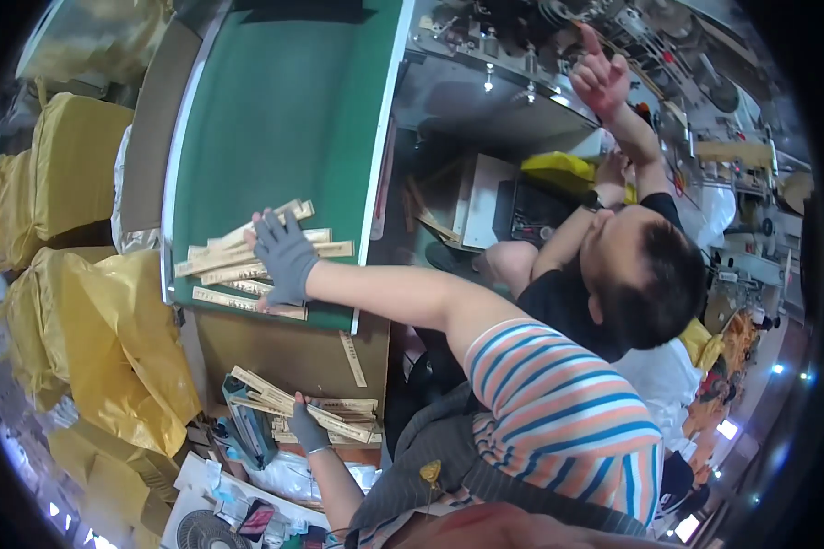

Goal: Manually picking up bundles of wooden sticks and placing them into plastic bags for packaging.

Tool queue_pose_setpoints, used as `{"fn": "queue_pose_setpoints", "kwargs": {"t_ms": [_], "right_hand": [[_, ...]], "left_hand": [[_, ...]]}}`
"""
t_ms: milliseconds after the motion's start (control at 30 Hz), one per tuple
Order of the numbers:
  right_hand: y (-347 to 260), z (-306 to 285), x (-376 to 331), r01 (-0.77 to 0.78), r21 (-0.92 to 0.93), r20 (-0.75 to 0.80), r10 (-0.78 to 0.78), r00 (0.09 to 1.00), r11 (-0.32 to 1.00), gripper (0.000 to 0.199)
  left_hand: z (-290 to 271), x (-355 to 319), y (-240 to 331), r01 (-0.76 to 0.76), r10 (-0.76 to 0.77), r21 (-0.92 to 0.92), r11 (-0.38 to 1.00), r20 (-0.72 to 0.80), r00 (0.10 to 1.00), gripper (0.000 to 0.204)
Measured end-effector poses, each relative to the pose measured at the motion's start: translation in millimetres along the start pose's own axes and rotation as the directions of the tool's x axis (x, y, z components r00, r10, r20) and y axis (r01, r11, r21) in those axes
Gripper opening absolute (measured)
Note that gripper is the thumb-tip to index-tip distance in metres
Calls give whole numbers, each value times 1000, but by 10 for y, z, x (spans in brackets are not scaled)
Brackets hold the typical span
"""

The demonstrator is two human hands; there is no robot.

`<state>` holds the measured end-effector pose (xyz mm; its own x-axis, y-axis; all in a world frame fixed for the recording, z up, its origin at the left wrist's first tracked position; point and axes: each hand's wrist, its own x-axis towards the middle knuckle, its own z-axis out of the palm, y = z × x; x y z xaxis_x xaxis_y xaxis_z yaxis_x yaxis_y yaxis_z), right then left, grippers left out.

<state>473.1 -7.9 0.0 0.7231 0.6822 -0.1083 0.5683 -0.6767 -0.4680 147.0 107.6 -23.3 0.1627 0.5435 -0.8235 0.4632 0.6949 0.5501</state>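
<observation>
My right hand (286,256), in a grey fingerless glove, lies with its fingers stretched over a loose pile of flat, pale wood-coloured strips (212,261). These printed strips lie at differing angles on the near end of a green conveyor belt (279,110). Lower down, my left hand (309,427), also gloved in grey, is closed around a few similar strips (264,392). More strips (350,405) are stacked beside and below that hand, in or on a holder whose shape is partly hidden. One single strip (352,359) rests on brown cardboard (247,343) between my two hands.
Yellow plastic-wrapped bundles (82,174) stand along the left. A co-worker (650,274) sits close at the right, one hand (601,80) raised near metal machinery (485,41). A blue-grey box (247,425) and a fan (212,531) are at the lower left.
</observation>
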Motion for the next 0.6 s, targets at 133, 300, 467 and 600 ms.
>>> {"fn": "queue_pose_setpoints", "kwargs": {"t_ms": [133, 300, 467, 600], "right_hand": [[-283, 330, -168, 7, -73, -15, -8, 1000, 997, 103], [-352, 647, -137, -9, 70, -375, 35, 926, 997, 12], [-711, 740, -231, 126, -160, -200, -157, 967, 979, 22], [-1127, 1034, -518, 157, -74, -7, -158, 987, 985, 29]], "left_hand": [[40, 43, 18, -17, 20, -38, 999, 98, 995, 18], [102, 133, -48, -43, 39, 48, 998, 67, 997, 43], [-86, 370, -319, -290, 381, 367, 884, -203, 902, 61], [53, 532, -404, -299, 414, 396, 868, -245, 877, 51]]}}
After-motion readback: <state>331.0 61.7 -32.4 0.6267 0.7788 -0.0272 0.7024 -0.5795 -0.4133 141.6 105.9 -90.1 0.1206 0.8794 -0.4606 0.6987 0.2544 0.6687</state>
